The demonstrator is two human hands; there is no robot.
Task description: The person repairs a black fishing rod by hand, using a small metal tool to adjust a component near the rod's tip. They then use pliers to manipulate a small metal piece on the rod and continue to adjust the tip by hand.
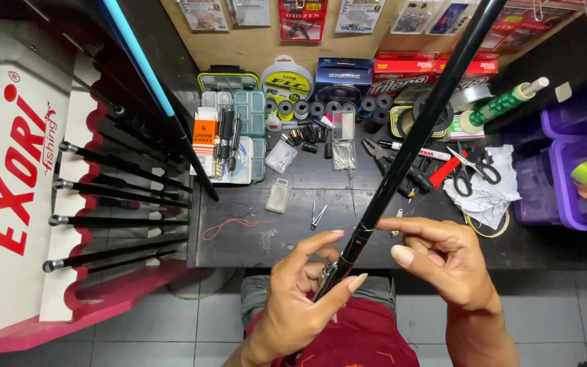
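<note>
Two hands on a black rod over a cluttered bench.

A rack of dark rods fills the left side, and the black bench beyond the person's lap is strewn with tackle. The rod slants from the lap up past the top right edge, crossing the bench. The left hand is wrapped around its lower end, fingers closed on it beside a small metal guide. The right hand sits just right of the rod, thumb and fingertips pinched together near the shaft; whether anything lies between them I cannot tell. Further back lie scissors, a red thread and small clippers.
</note>
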